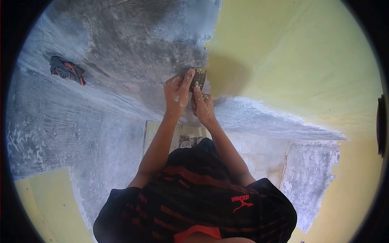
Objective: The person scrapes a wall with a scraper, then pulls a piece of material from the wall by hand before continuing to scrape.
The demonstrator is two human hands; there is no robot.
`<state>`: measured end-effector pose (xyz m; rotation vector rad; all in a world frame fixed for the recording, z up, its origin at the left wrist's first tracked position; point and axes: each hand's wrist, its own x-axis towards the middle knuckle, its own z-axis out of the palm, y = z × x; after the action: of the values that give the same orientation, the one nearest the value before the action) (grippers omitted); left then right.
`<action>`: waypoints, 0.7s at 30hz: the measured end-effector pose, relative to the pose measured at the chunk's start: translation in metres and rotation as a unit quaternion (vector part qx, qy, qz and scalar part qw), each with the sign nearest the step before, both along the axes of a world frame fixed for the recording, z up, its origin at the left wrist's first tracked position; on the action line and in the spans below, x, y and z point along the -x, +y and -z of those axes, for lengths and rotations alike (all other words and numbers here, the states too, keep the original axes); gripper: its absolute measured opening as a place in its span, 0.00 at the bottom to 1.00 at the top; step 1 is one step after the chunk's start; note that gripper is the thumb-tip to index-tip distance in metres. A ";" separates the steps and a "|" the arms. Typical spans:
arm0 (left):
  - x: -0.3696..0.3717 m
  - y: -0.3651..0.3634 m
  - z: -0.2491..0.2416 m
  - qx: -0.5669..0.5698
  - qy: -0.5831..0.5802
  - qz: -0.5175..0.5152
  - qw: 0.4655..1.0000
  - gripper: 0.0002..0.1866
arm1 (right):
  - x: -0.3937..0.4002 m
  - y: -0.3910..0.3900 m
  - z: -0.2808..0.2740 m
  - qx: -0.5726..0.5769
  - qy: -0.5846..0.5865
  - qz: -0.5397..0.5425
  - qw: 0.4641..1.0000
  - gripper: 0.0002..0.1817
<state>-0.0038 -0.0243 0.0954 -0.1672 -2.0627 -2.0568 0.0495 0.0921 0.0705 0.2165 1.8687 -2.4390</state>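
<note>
A dark, worn scraper blade (198,79) rests against the wall at the border between bare grey plaster (133,52) and yellow-green paint (275,52). My right hand (205,107) is closed round its lower end, and whatever handle it has is hidden in the fingers. On the blade's left edge, my left hand (178,92) grips with thumb and fingers. Pale crumbs or paste stick to the blade and to both hands.
A crumpled dark cloth with orange stripes (67,71) is at the wall on the left. Below are pale floor tiles (259,156) and a partly hidden object (186,143) by my body. Something dark (381,125) juts in at the right edge.
</note>
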 end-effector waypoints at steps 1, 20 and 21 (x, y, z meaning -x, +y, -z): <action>-0.003 -0.001 -0.014 -0.002 -0.012 0.008 1.000 0.21 | -0.002 -0.003 -0.002 0.000 -0.001 -0.001 1.000 0.33; -0.003 0.003 -0.025 -0.045 -0.031 0.021 0.998 0.20 | -0.004 -0.010 -0.003 0.075 -0.019 -0.007 0.997 0.33; -0.004 0.003 -0.022 -0.046 -0.033 0.020 0.998 0.20 | -0.005 -0.011 0.000 0.072 -0.018 0.002 0.997 0.33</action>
<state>0.0004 -0.0210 0.1173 -0.1280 -2.0114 -2.2045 0.0544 0.0813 0.0704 0.2545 1.6701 -2.5400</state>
